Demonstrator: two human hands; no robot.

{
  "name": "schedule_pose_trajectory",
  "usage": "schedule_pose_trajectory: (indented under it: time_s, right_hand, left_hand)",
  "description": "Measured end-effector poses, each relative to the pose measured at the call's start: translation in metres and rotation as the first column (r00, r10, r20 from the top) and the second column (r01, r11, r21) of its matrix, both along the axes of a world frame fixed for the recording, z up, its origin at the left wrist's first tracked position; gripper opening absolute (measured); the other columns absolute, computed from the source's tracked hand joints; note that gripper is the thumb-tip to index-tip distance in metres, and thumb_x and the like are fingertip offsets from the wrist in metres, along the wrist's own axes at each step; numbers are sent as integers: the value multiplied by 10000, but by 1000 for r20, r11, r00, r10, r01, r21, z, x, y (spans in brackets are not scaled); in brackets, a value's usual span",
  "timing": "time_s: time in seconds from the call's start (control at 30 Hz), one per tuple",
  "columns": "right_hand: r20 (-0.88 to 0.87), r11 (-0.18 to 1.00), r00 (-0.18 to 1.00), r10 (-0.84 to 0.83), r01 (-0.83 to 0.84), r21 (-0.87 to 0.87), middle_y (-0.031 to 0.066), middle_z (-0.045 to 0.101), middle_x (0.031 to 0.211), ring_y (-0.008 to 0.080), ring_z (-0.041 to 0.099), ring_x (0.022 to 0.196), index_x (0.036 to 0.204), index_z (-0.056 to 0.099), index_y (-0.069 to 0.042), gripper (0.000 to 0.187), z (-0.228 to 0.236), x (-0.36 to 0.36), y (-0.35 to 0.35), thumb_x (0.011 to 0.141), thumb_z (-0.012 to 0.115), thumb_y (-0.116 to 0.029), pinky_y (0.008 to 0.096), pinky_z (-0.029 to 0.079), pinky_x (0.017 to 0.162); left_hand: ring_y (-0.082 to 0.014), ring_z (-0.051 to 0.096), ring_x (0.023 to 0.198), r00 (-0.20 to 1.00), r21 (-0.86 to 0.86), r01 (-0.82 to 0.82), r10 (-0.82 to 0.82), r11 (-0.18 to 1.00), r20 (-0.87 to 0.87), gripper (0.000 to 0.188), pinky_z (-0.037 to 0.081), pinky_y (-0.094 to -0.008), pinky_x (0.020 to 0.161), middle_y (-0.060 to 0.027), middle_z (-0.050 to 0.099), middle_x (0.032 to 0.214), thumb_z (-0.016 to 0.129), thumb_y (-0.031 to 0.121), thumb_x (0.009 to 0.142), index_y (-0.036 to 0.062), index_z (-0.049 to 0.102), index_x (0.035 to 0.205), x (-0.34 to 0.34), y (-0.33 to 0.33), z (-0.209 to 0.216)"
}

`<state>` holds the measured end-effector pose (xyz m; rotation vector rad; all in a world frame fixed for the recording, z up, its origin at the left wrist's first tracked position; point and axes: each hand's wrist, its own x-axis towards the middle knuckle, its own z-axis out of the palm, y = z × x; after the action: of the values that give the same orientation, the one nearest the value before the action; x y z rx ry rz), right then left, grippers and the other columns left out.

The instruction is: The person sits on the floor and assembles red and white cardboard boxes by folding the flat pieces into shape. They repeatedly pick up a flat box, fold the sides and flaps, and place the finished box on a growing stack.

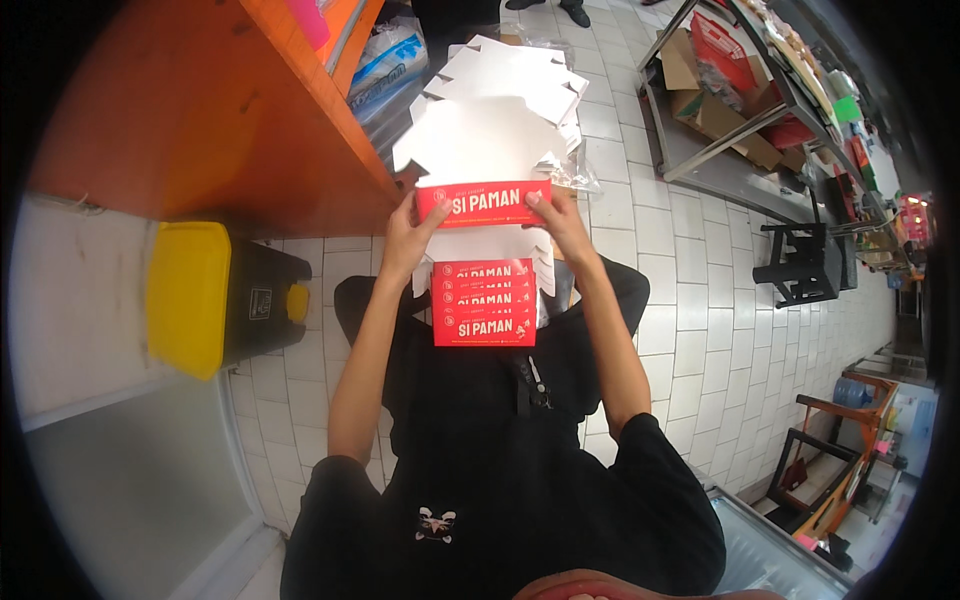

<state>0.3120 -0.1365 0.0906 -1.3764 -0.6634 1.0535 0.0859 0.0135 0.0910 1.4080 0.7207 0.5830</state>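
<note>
Between my two hands is a red cardboard box [490, 207], its red printed wall facing me and its white inner side standing up beyond it as a wide flap. My left hand [407, 238] grips its left end, with the thumb on the red wall. At the right end my right hand [566, 228] grips it the same way, thumb in front. Closer to my body, several red cardboard boxes [484, 334] overlap in a row above my lap. Past the held box lies a pile of flat white box blanks [505, 72] with notched edges.
On the left stand an orange cabinet [215, 120] and a black bin with a yellow lid [188, 300]. A metal rack [690, 150] holding open cartons is at the far right, near a black stool [800, 262]. Another person's shoes [572, 12] show at the top. White tiles cover the floor.
</note>
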Motion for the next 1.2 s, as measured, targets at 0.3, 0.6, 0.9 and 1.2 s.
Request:
schedule_pose_trajectory:
  time_s: [0.3, 0.6, 0.9, 1.2]
  right_hand:
    - [-58, 987, 994, 96, -103, -120, 106, 666, 1197, 185, 609, 1101, 1324, 590, -16, 593, -56, -10, -24, 884, 749, -380, 312, 449, 968]
    - [-184, 995, 982, 50, -64, -70, 116, 632, 1258, 157, 610, 1112, 1373, 504, 31, 636, -99, -29, -47, 971, 642, -442, 305, 485, 971]
    - [105, 802, 920, 378, -268, -534, 288, 554, 1363, 331, 552, 1276, 1389, 486, 112, 1176, -98, -11, -34, 795, 420, -900, 372, 409, 1080]
    - [203, 760, 851, 484, -294, -580, 264, 615, 1303, 369, 585, 1235, 1359, 578, 11, 1080, -63, -4, -34, 799, 410, -897, 394, 444, 1061]
  left_hand:
    - [-205, 612, 1139, 968, -181, -44, -3, 983, -251, 641, 437, -342, 1012, -149, 652, 1206, 713, 492, 900, 21, 543, 1300, -25, -17, -67]
    - [-301, 673, 1081, 850, 28, 197, -157, 980, -502, 747, 500, -401, 962, -216, 702, 1158, 512, 623, 966, -24, 574, 1333, -34, -20, -79]
    - [-457, 616, 1142, 763, 85, 180, -85, 980, -641, 861, 470, -469, 968, -310, 682, 1089, 279, 728, 975, -8, 686, 1162, -35, -18, -90]
    - [-406, 688, 915, 662, 13, 215, -136, 976, -737, 923, 505, -451, 869, -281, 702, 911, 225, 717, 990, -72, 695, 1077, -39, -19, -87]
